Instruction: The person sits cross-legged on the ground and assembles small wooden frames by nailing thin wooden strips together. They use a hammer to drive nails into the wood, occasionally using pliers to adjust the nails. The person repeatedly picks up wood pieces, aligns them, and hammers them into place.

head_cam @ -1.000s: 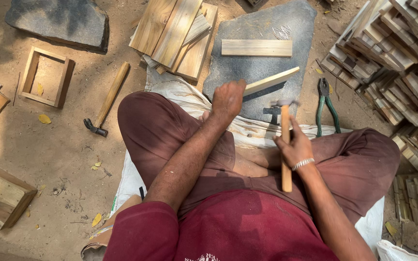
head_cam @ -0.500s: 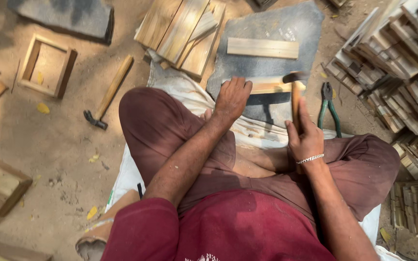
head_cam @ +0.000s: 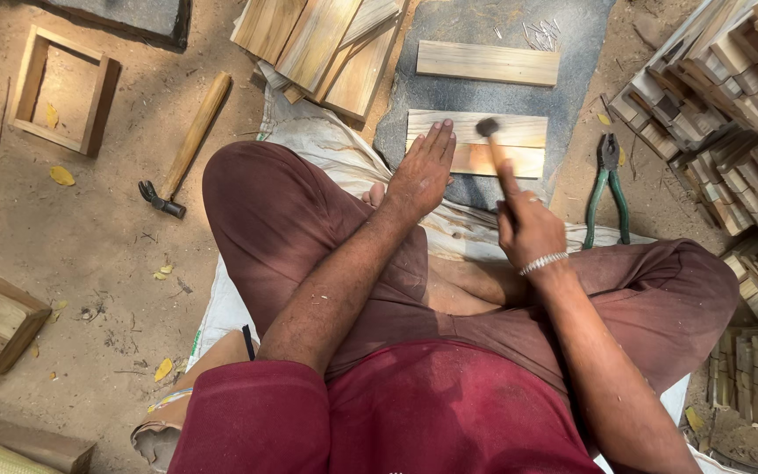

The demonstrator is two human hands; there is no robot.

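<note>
I sit cross-legged on a white sack (head_cam: 326,149) on the sandy ground, and in front of my knees lies a grey stone slab (head_cam: 572,53). On the slab rests the wooden board (head_cam: 506,132) I work on. It is pale, flat and long, with a second, more orange strip just below it, touching it along the edge. My left hand (head_cam: 421,171) lies flat on the left end of this board, the fingers straight and close together, pressing down. My right hand (head_cam: 528,226) is closed around the wooden handle of a hammer (head_cam: 495,145), all fingers wrapped tight. The dark head of the hammer is over the upper part of the board, a little blurred, so I cannot tell if it touches the wood.

Farther on the slab lies another plain board (head_cam: 488,63), apart from the first one, and near it a small heap of thin nails (head_cam: 541,35). To the right of the slab, on the sand, lie pliers (head_cam: 605,189) with green handles. On the right side stands a big pile of small wooden boxes (head_cam: 730,96). On the left, a second hammer (head_cam: 184,149) lies on the ground, and beyond it an open square wooden frame (head_cam: 63,88). Loose planks (head_cam: 326,44) are stacked at the top.
</note>
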